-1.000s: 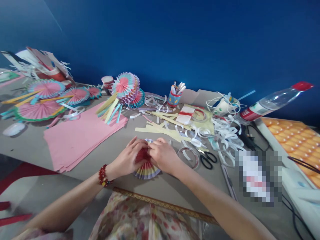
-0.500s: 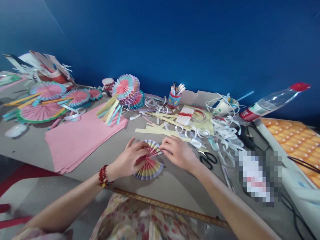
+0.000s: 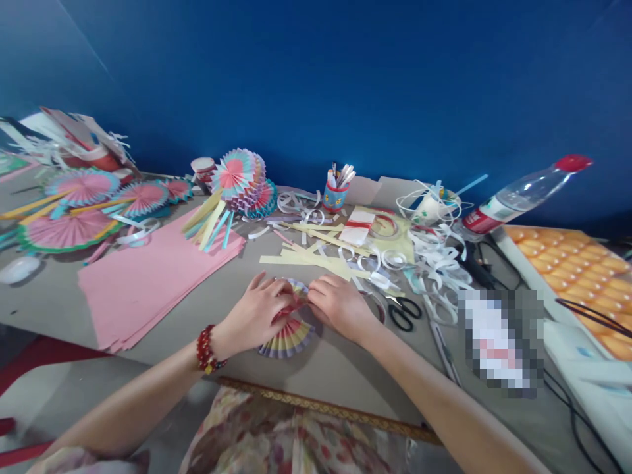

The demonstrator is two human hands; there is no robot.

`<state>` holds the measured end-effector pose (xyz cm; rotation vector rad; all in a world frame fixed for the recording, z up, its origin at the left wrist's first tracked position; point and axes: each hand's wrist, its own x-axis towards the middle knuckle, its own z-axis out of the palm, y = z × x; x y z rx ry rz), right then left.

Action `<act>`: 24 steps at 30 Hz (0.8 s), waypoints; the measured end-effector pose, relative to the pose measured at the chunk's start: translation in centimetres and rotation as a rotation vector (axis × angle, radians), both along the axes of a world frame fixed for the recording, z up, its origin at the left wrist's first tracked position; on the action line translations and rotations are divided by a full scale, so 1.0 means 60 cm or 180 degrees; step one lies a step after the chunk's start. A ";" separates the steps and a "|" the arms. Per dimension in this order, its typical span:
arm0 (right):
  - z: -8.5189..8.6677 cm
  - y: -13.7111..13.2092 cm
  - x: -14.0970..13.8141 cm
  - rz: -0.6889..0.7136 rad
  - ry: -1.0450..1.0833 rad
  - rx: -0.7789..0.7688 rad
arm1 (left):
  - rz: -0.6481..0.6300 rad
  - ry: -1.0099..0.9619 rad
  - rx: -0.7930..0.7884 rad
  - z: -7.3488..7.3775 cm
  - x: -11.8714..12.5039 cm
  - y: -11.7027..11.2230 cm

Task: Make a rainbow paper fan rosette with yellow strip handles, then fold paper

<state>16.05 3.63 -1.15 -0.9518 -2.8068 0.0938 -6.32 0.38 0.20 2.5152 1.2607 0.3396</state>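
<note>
A pleated paper fan (image 3: 288, 338), pink at its middle with yellow and purple bands outside, is spread over the table in front of me. My left hand (image 3: 263, 304), with a red bead bracelet at the wrist, lies over the fan's left side, its fingers curled onto the folds. On the upper right, my right hand (image 3: 338, 304) pinches the fan's pleats with bent fingers. Both hands cover much of the fan's centre, so the exact grip there is hidden.
Pink paper sheets (image 3: 158, 283) lie at left, finished rosettes (image 3: 237, 176) behind them. Yellow paper strips (image 3: 311, 260) and white curls lie beyond my hands. Black scissors (image 3: 403, 314), a utility knife (image 3: 444, 355) and a plastic bottle (image 3: 523, 201) are at right; a pen cup (image 3: 336, 196) stands behind.
My right hand has come slightly left, closer to my left hand, and the fan's upper part is drawn together between them. The whole view has shifted a little.
</note>
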 end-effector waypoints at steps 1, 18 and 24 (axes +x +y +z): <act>0.000 -0.002 0.000 0.0009 -0.0001 0.0011 | -0.0011 -0.0003 -0.0006 0.000 0.001 0.000; 0.002 -0.036 0.017 -0.0099 0.0382 -0.0304 | -0.0027 -0.0030 0.0146 -0.015 0.004 -0.011; -0.001 -0.040 0.023 -0.0161 0.0306 -0.0413 | -0.0104 -0.0010 0.0214 -0.015 0.002 -0.012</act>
